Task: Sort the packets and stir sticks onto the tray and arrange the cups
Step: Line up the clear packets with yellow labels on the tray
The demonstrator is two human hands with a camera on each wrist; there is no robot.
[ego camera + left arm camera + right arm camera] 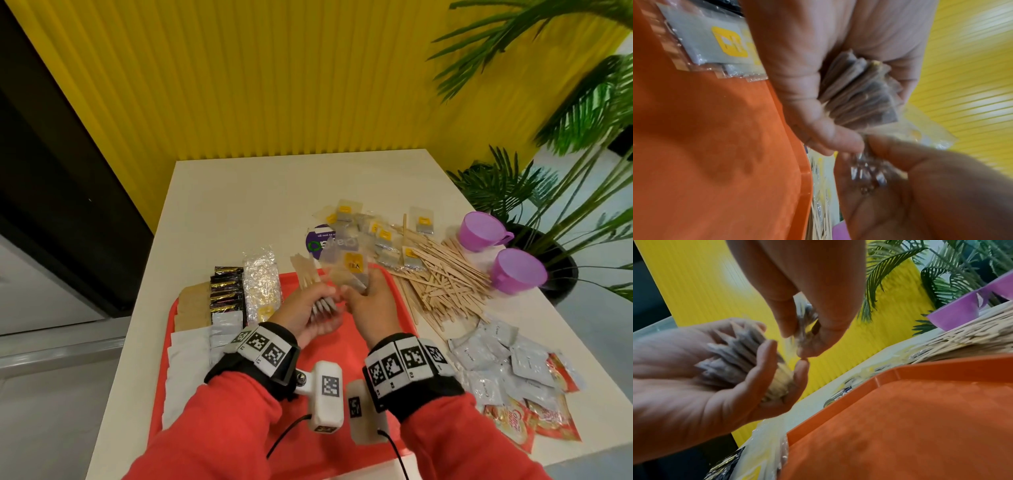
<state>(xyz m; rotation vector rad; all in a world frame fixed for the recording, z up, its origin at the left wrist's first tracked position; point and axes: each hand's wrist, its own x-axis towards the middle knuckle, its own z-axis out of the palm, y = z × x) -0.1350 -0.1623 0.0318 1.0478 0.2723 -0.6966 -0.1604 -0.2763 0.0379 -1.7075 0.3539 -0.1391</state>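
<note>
Bright even indoor light; motion-blurred wrist views, wide-angle bending at edges.

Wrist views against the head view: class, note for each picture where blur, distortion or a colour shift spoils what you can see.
Head view: sharp at the table centre, the plant smeared and the table edges bent by the wide lens. Left wrist view: the right hand is blurred and the tray looks orange. Right wrist view: both hands soft, the stir sticks streaked.

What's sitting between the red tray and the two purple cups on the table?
In the head view, the loose pile of wooden stir sticks fills the stretch between the red tray and the purple cups.
</note>
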